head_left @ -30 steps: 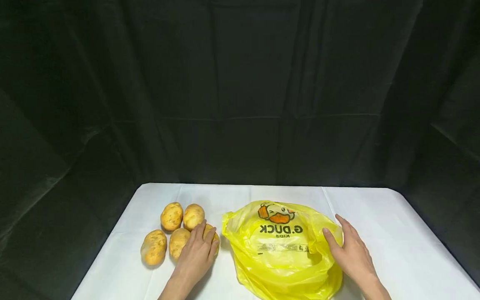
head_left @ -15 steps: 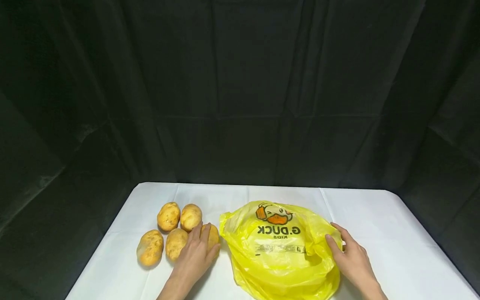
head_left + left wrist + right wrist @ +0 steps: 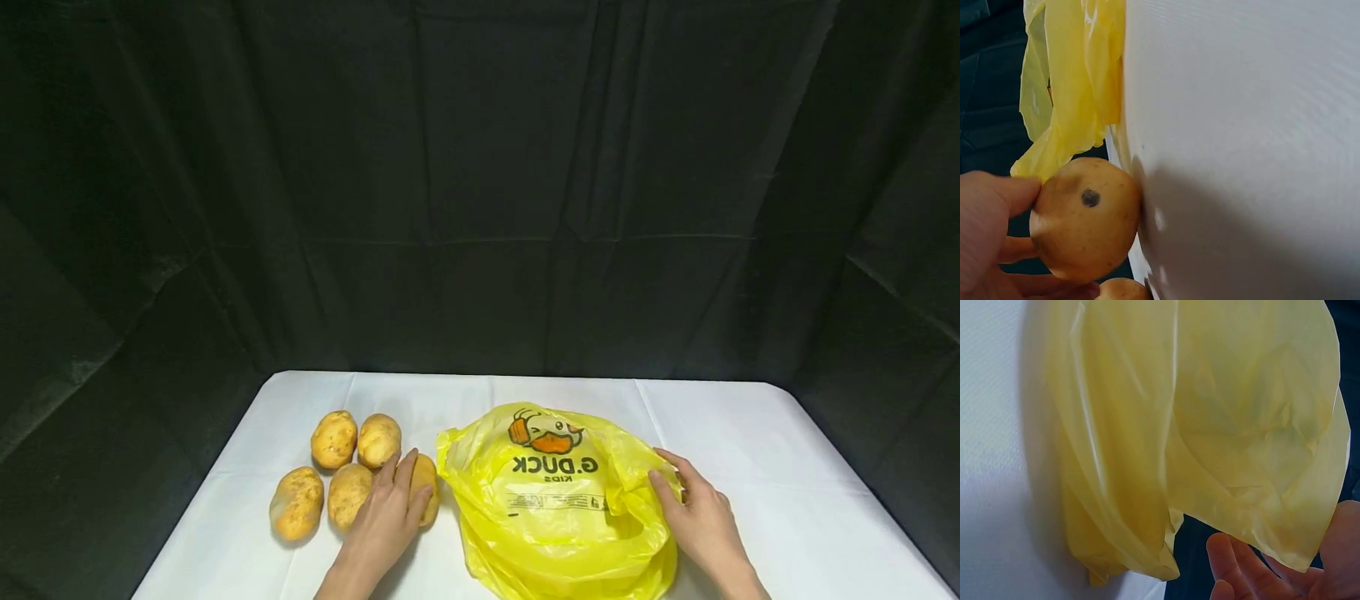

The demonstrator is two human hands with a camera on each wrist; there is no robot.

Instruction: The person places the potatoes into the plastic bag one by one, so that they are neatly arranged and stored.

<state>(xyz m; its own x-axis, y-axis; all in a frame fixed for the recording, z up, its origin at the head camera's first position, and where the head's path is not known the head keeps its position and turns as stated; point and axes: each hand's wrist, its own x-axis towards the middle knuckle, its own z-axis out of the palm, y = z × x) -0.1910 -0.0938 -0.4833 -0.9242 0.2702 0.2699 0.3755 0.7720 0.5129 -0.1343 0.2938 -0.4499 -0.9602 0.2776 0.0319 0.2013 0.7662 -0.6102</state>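
On the left of the table, my left hand [image 3: 381, 518] grips the rightmost potato [image 3: 426, 482], thumb on one side and fingers on the other. The left wrist view shows this potato [image 3: 1088, 228] close up, with a dark spot on its skin. Beside it stands a crumpled yellow plastic bag [image 3: 547, 529] with a duck print, its mouth facing the near right. At the bag's right edge, my right hand [image 3: 701, 521] pinches the rim between thumb and fingers. The right wrist view shows the thin bag wall [image 3: 1235, 450] running down between them.
Several other potatoes lie loosely grouped left of my left hand, among them one at the far left [image 3: 297, 504] and one at the back [image 3: 379, 439]. A white cloth covers the table [image 3: 795, 475]. Black curtain [image 3: 480, 192] hangs behind and at the sides.
My right hand has closed its thumb and fingers onto the bag's right rim. The left hand's thumb has drawn in against the potato. The view has shifted slightly.
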